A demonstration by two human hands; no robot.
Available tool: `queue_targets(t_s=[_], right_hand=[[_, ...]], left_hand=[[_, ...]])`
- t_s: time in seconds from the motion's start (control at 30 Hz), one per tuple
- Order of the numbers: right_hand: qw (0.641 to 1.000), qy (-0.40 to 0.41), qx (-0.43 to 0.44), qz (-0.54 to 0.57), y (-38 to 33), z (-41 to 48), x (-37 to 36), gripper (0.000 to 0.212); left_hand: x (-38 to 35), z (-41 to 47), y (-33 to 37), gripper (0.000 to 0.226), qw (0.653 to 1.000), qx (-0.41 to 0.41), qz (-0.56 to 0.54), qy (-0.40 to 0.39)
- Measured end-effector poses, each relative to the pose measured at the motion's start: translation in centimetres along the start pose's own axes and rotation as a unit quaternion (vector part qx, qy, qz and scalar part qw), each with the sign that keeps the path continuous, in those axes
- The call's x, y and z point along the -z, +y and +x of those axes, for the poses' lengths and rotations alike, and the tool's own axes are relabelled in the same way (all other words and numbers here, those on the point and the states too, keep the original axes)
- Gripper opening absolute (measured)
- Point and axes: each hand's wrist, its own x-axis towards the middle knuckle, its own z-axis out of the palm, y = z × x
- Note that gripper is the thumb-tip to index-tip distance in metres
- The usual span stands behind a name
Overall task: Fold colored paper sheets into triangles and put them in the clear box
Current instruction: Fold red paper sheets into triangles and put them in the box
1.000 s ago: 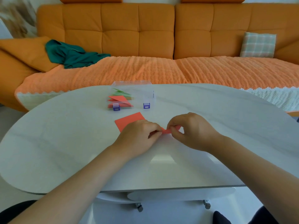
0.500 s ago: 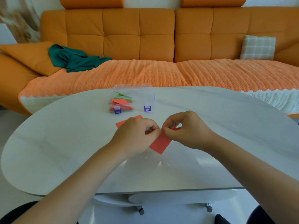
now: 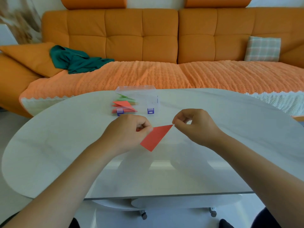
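Potentially the red paper (image 3: 155,137) springs open or creases crooked if either pinch slips, since only corners are held. The left hand (image 3: 130,130) pinches one corner, the right hand (image 3: 194,125) the opposite tip; the flat, sharp-edged triangle spans between them, clear box (image 3: 139,99) just beyond the left hand.

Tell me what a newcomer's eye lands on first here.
A red paper triangle sits at the centre, pinched at its corners by the left hand and right hand over the white table. Just beyond it, the clear box already holds red and green folded pieces. Behind everything runs a big orange sofa.
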Motion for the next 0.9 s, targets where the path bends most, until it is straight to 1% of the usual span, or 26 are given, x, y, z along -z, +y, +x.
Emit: queue_targets(t_s=[0.07, 0.13, 0.2, 0.27, 0.47, 0.57, 0.7, 0.8, 0.9], right_hand=[[0.999, -0.03, 0.03, 0.022, -0.7, -0.2, -0.4, 0.01], [0.997, -0.062, 0.046, 0.018, -1.0, -0.2, -0.8, 0.007], [0.997, -0.065, 0.05, 0.014, -0.9, -0.1, -1.2, 0.008], [0.996, -0.06, 0.059, 0.006, -0.9, -0.1, -1.4, 0.009], [0.988, -0.066, 0.136, -0.039, -1.6, -0.4, -1.7, 0.007], [0.99, -0.064, 0.124, -0.028, -1.6, -0.3, -1.6, 0.008], [0.995, -0.04, 0.089, -0.013, -1.3, 0.2, -1.0, 0.011], [0.997, -0.032, 0.059, -0.026, -0.8, 0.7, -0.6, 0.013], [0.998, -0.034, 0.034, -0.042, -0.3, 1.0, -0.4, 0.012]], left_hand=[[-0.3, -0.1, 0.2, 0.013, 1.0, -0.006, -0.002, -0.005], [-0.4, -0.1, 0.5, 0.013, 1.0, -0.008, 0.0, -0.007], [-0.5, -0.1, 0.7, 0.013, 1.0, -0.009, 0.013, -0.002], [-0.4, -0.3, 1.1, 0.012, 0.999, -0.011, 0.049, 0.006], [-0.8, -0.8, 2.0, 0.016, 0.995, -0.034, 0.093, 0.023], [-0.4, -0.7, 1.7, 0.013, 0.998, -0.021, 0.057, 0.029], [0.3, -0.4, 1.0, 0.019, 0.999, -0.011, 0.041, 0.027], [1.0, -0.2, 0.0, 0.017, 0.997, -0.014, 0.064, 0.027], [1.8, 0.1, -1.1, 0.014, 0.993, -0.009, 0.119, 0.009]])
